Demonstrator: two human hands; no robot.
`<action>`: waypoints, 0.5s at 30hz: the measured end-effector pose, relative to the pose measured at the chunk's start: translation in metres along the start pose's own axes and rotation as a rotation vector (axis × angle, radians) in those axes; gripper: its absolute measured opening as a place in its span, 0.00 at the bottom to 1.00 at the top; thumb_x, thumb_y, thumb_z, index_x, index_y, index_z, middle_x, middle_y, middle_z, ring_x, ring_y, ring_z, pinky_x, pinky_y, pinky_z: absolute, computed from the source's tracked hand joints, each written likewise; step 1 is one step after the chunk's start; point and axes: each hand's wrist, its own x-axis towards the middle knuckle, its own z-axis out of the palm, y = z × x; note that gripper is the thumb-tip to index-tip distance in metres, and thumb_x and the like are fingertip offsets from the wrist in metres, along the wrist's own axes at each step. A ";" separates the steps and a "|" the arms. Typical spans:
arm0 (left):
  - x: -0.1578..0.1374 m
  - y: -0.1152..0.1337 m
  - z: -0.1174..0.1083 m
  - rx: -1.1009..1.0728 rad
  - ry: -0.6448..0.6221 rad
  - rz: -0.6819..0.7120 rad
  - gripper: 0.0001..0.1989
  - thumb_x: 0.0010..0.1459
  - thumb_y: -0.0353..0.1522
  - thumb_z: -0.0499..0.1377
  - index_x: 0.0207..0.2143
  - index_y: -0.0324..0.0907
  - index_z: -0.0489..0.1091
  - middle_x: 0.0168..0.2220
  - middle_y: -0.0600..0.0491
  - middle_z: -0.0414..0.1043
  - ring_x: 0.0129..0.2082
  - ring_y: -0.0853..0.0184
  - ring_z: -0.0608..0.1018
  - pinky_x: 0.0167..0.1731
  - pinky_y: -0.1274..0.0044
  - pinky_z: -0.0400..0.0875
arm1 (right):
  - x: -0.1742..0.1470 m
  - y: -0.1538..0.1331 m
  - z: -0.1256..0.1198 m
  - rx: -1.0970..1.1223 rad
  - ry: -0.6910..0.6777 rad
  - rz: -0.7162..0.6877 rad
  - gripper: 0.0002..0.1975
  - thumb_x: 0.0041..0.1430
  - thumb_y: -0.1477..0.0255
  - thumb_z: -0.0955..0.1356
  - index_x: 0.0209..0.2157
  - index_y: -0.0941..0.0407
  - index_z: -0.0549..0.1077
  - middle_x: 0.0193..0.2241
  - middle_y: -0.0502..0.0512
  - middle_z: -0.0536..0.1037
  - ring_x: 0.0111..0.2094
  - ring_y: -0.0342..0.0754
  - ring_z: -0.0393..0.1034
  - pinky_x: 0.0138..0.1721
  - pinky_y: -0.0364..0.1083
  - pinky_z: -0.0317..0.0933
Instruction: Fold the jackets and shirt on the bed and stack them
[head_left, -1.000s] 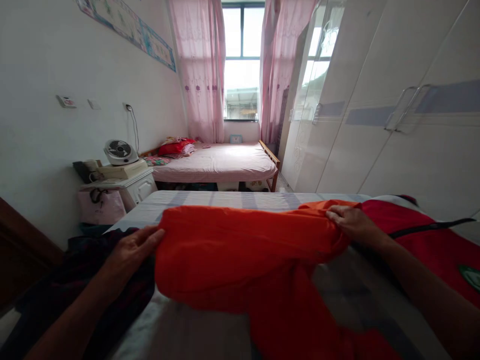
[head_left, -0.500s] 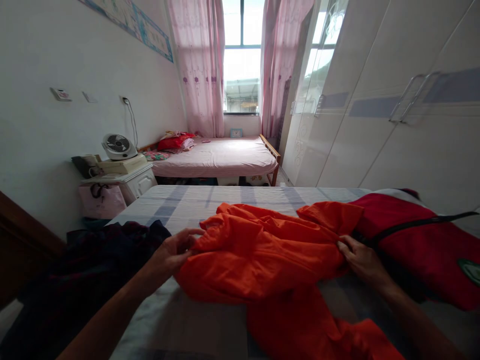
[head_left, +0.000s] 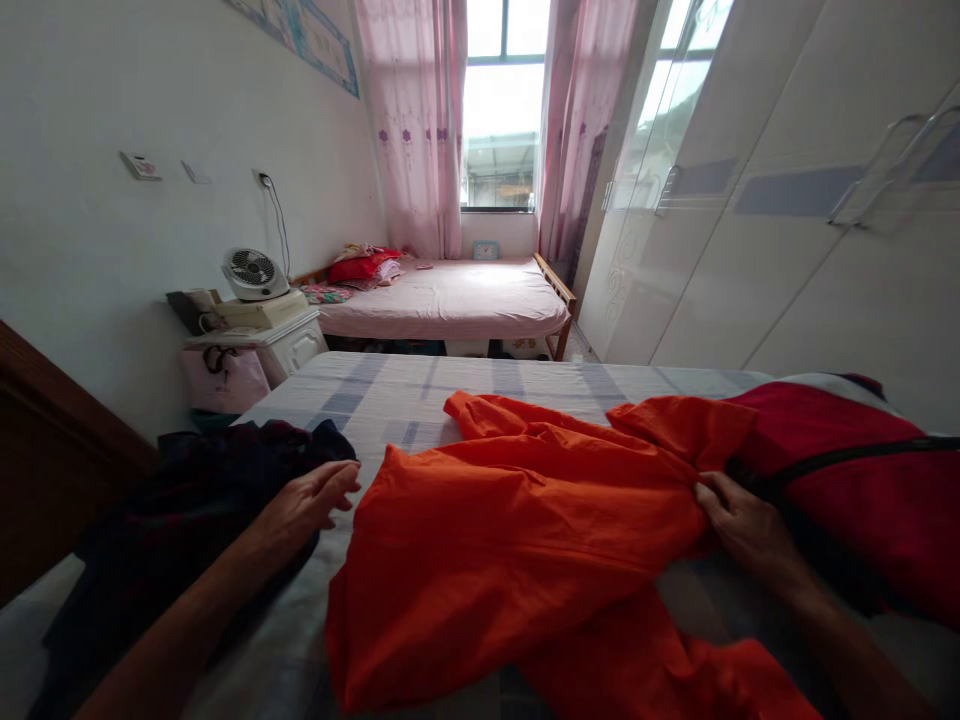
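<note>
An orange garment [head_left: 510, 520], its exact kind unclear, lies partly spread and creased over the bed in front of me. My right hand [head_left: 746, 520] pinches its right edge, fingers closed on the cloth. Off the garment's left side, my left hand [head_left: 319, 495] is free of the cloth, with its fingers stretched out and a gap between it and the orange fabric. Under and behind that hand is a heap of dark clothing [head_left: 225, 490]. Beyond my right hand rests a red garment or bag [head_left: 855, 480] with a black strip across it.
The near bed has a white and blue checked sheet [head_left: 420, 375]. A second bed [head_left: 450, 295] stands by the window. At left a small fan [head_left: 255, 273] sits on a white cabinet [head_left: 300, 345], with a pink bag [head_left: 225, 380] beside it. White wardrobes [head_left: 720, 260] line the right.
My left hand has let go of the orange garment and moved left. The garment's left part has flattened and spread toward me. My right hand keeps its hold; the view has shifted slightly.
</note>
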 end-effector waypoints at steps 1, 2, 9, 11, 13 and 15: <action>0.008 0.002 0.004 -0.056 0.019 -0.026 0.31 0.51 0.54 0.53 0.47 0.40 0.71 0.42 0.45 0.75 0.39 0.57 0.76 0.30 0.75 0.71 | -0.002 -0.002 -0.001 -0.042 0.023 -0.040 0.15 0.58 0.62 0.57 0.34 0.53 0.71 0.29 0.54 0.78 0.30 0.52 0.74 0.31 0.47 0.63; 0.015 0.005 0.010 -0.117 0.003 -0.054 0.32 0.50 0.54 0.55 0.48 0.41 0.71 0.44 0.45 0.74 0.43 0.56 0.75 0.32 0.75 0.72 | -0.004 -0.006 -0.002 -0.110 0.072 -0.089 0.15 0.59 0.63 0.57 0.34 0.54 0.71 0.30 0.56 0.78 0.32 0.52 0.73 0.33 0.48 0.63; 0.035 0.020 0.045 -0.637 -0.372 -0.289 0.17 0.46 0.34 0.67 0.40 0.37 0.73 0.38 0.46 0.77 0.37 0.61 0.79 0.39 0.76 0.74 | -0.018 -0.052 -0.025 -0.441 0.365 -0.376 0.12 0.59 0.69 0.61 0.36 0.56 0.74 0.46 0.61 0.73 0.52 0.62 0.62 0.49 0.59 0.55; 0.040 0.022 0.046 -0.702 -0.330 -0.323 0.11 0.44 0.25 0.65 0.34 0.37 0.73 0.32 0.48 0.77 0.31 0.65 0.79 0.33 0.79 0.74 | -0.012 -0.062 -0.039 -0.241 0.298 -0.375 0.12 0.59 0.67 0.61 0.35 0.55 0.73 0.42 0.59 0.76 0.48 0.58 0.66 0.48 0.56 0.58; 0.047 0.028 0.040 -0.734 -0.276 -0.288 0.08 0.45 0.22 0.63 0.31 0.37 0.72 0.29 0.51 0.76 0.28 0.68 0.78 0.31 0.81 0.74 | 0.001 -0.071 -0.058 0.015 0.181 -0.286 0.13 0.59 0.63 0.61 0.35 0.55 0.72 0.36 0.56 0.77 0.41 0.53 0.70 0.43 0.51 0.62; 0.057 0.040 0.026 -0.742 -0.211 -0.193 0.06 0.48 0.22 0.60 0.31 0.37 0.71 0.29 0.52 0.76 0.27 0.70 0.77 0.30 0.81 0.74 | 0.020 -0.082 -0.077 0.226 0.063 -0.194 0.14 0.58 0.61 0.61 0.36 0.55 0.71 0.33 0.54 0.77 0.36 0.51 0.70 0.38 0.48 0.63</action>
